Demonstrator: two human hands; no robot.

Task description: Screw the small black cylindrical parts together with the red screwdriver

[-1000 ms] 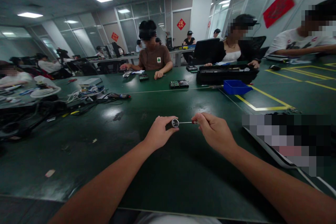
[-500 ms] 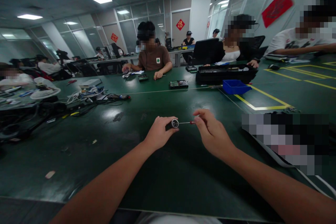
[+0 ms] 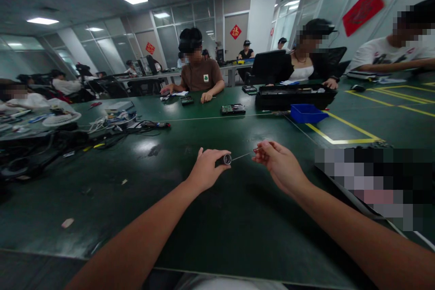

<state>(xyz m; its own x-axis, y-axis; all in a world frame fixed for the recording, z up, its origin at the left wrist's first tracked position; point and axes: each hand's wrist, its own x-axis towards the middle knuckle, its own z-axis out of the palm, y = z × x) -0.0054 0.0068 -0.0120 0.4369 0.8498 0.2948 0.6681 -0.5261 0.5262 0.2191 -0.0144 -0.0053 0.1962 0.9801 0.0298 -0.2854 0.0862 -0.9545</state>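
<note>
My left hand [image 3: 205,171] is closed around a small dark cylindrical part [image 3: 226,159] with a silver ring at its round end, gripped between thumb and fingers. That end faces me and looks hollow, though its inside is too small to make out. My right hand [image 3: 283,165] pinches a thin screwdriver [image 3: 243,156] by its reddish handle end. The slim metal shaft slants down to the left, its tip at or close to the ringed end; whether they touch I cannot tell. Both hands are above the green table [image 3: 204,240].
Cables and electronics [image 3: 118,115] are heaped to the left. Further back lie a circuit-board drive [image 3: 233,108], a long black casing [image 3: 294,96] and a blue bin [image 3: 308,113]. A pixelated object [image 3: 370,186] lies right. Other people sit across the table.
My right hand has turned and lifted its grip on the screwdriver, so the shaft now slants where it was nearly level. My left hand holds the cylindrical part in about the same place.
</note>
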